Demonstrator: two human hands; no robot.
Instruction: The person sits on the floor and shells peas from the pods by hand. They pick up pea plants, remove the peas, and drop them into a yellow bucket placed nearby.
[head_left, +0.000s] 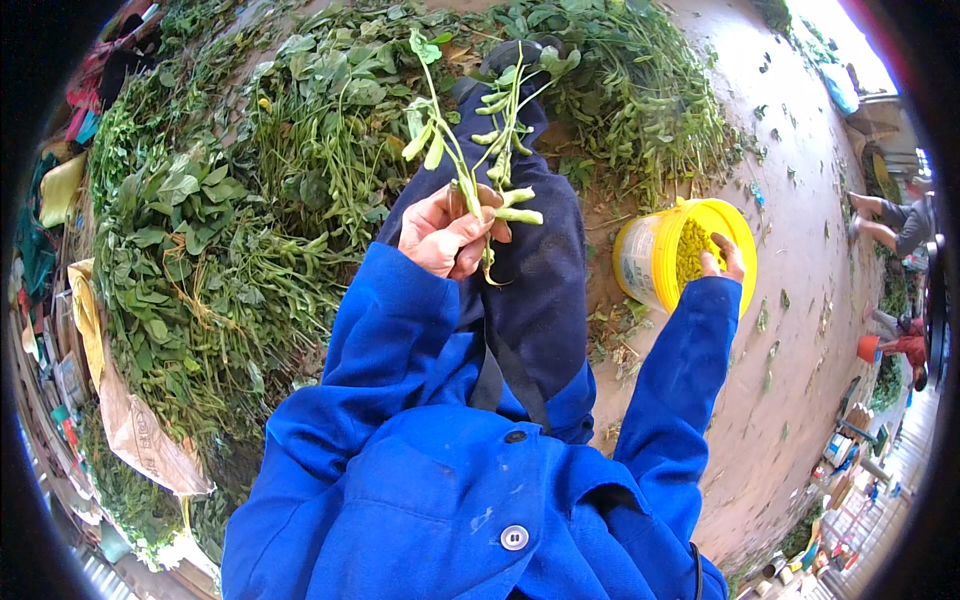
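My left hand grips the stems of a soybean plant above my lap. Green pods and a few leaves hang on its thin stems, and the short root end sticks out below my fingers. To the right, my right hand is over the mouth of a yellow plastic bucket, its fingers spread. Picked soybean pods lie inside the bucket, just beside my fingertips. Whether the right fingers hold a pod cannot be told. The bucket tilts towards the picture's right and bears writing.
Heaped soybean plants lie to the left, with more beyond my feet. A woven sack lies at the left edge. Scattered leaves dot the concrete floor. At the far right are other people and an orange bucket.
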